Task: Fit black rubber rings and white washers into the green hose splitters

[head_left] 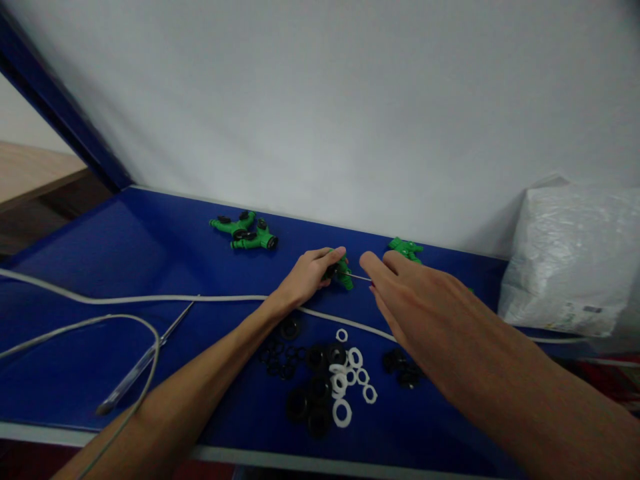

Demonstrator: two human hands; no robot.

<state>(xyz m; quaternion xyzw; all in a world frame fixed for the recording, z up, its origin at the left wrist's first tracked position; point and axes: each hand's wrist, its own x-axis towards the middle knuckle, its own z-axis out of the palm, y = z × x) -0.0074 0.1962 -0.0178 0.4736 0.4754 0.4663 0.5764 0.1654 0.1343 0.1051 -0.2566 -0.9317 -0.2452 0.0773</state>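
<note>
My left hand [315, 270] is closed around a green plastic hose connector with black parts [345, 275], much of it covered by my fingers. From my right hand [400, 290] a thin metal shaft, like a screwdriver's [359, 277], points left and meets the connector; its handle is hidden in the closed fist. Behind my right hand lie more green plastic pieces [406, 249]. Two Y-shaped green connectors with black valve knobs [255, 238] rest on the blue table, farther left. White ring nuts [342, 413] and black rings [319, 421] lie loose nearer me, between my forearms.
Small black parts [400, 367] lie beside my right wrist. A pale cable [150, 299] crosses the blue table [165, 247] and passes under my arms. A clear-handled screwdriver [135, 375] lies at left. A plastic-wrapped package [570, 260] stands at right against the white wall [320, 120].
</note>
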